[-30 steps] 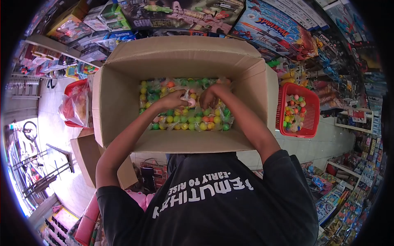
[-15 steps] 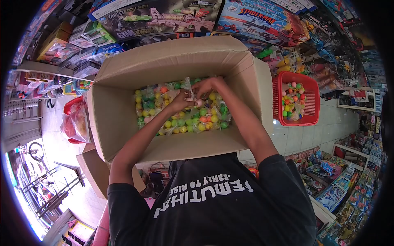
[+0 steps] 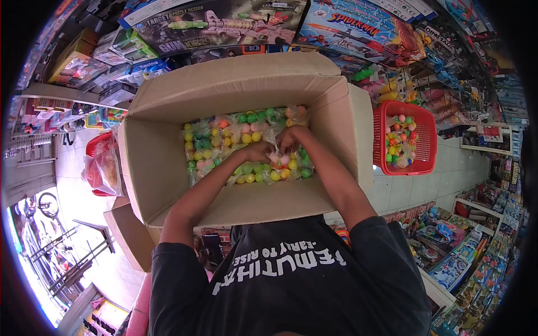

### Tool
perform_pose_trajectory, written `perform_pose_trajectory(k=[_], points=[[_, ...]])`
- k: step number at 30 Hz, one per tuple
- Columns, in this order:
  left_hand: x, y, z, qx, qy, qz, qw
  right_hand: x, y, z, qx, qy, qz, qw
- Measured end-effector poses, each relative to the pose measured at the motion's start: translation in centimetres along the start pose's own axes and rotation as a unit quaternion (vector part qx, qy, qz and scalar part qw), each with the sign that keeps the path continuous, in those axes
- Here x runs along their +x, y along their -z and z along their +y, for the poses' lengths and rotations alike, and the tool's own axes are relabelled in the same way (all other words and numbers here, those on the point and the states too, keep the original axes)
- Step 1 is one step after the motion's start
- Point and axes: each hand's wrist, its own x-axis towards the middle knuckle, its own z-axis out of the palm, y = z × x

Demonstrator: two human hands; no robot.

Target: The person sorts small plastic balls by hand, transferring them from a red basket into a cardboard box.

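Note:
Inside a large open cardboard box [image 3: 238, 92] lie clear plastic packs of small coloured balls [image 3: 255, 136], yellow, green, pink and orange. My left hand [image 3: 258, 152] is low over the packs, its fingers closed on a clear plastic bag [image 3: 273, 157] with pink balls in it. Close beside it on the right, my right hand [image 3: 288, 138] pinches the same bag from above, fingertips pointing down. The fingertips of both hands are partly hidden by the plastic and the knuckles.
To the right, a red plastic basket [image 3: 432, 137] holds more coloured balls. Another red basket [image 3: 91, 147] with clear plastic bags stands at the left. Boxed toys [image 3: 224, 25] line the far side, and a smaller cardboard box [image 3: 128, 232] sits at the lower left.
Both hands have moved down and slightly right inside the box, towards its near side. The bag with pink balls has shifted along with them, uncovering yellow and pink balls behind.

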Motion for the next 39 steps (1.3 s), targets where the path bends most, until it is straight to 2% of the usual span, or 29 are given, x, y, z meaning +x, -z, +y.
perform_pose_trajectory(k=[1,2,4,7,9,10,12,13,15,16,18,23,25,31,32,33,34,36,37,39], points=[[0.2,-0.3,-0.3,0.028,-0.039,-0.009,0.999,0.1,-0.2,0.0,0.000,0.000,-0.001,1.000],[0.4,-0.6,-0.6,0.027,-0.039,-0.008,0.999,0.3,-0.4,-0.1,-0.022,0.001,-0.009,1.000],[0.1,-0.7,0.2,0.087,-0.014,-0.035,0.996,0.9,-0.7,0.0,-0.045,0.002,-0.018,0.999],[-1.1,-1.5,1.9,0.091,0.030,-0.079,0.992,1.2,-1.9,-0.2,-0.017,0.029,-0.052,0.998],[-1.3,-1.8,1.7,0.080,0.044,-0.069,0.993,1.2,-2.1,-0.8,-0.050,-0.037,-0.068,0.996],[-1.3,-1.9,1.4,0.067,0.057,-0.061,0.994,1.1,-2.2,-1.1,-0.050,-0.036,-0.066,0.996],[-1.1,-2.2,1.0,0.048,0.063,-0.052,0.995,0.9,-2.8,-1.5,-0.140,-0.047,-0.034,0.989],[-1.0,-2.2,0.7,0.027,0.070,-0.043,0.996,0.6,-3.2,-1.4,-0.138,-0.046,-0.033,0.989],[-0.2,-1.5,-0.1,0.010,0.068,-0.048,0.996,0.4,-3.4,-1.3,-0.255,0.041,0.116,0.959],[-0.1,-1.6,-0.4,-0.011,0.067,-0.057,0.996,0.4,-3.9,-1.4,-0.256,0.041,0.115,0.959],[0.0,-1.8,-1.0,-0.031,0.069,-0.060,0.995,0.4,-4.4,-1.7,-0.315,0.038,0.213,0.924],[-0.3,-1.7,-1.4,-0.084,0.046,-0.058,0.994,0.4,-4.5,-1.7,-0.358,0.049,0.220,0.906],[-0.2,-1.5,-1.5,-0.064,0.036,-0.092,0.993,0.3,-4.8,-1.5,-0.364,0.055,0.231,0.901],[-1.5,-0.9,-0.9,-0.095,0.044,-0.166,0.981,0.2,-4.3,-1.6,-0.385,0.037,0.173,0.906],[-1.7,-0.8,-0.4,-0.094,0.043,-0.165,0.981,0.4,-3.7,-1.8,-0.365,0.011,0.107,0.925],[-1.8,-0.7,0.1,-0.031,0.042,-0.175,0.983,0.5,-3.1,-1.9,-0.344,-0.016,0.041,0.938],[-1.9,-0.5,0.4,0.033,0.041,-0.183,0.982,0.4,-2.4,-1.9,-0.347,-0.018,0.045,0.937],[-1.9,-0.2,0.8,0.047,0.016,-0.164,0.985,0.1,-1.5,-2.2,-0.283,-0.025,-0.026,0.959],[-2.1,-0.1,0.9,0.061,-0.009,-0.150,0.987,-0.2,-1.3,-2.4,-0.284,-0.024,-0.024,0.958],[-2.8,0.4,1.6,0.115,0.005,-0.138,0.984,-1.4,-0.8,-2.9,-0.266,-0.036,-0.042,0.962]])
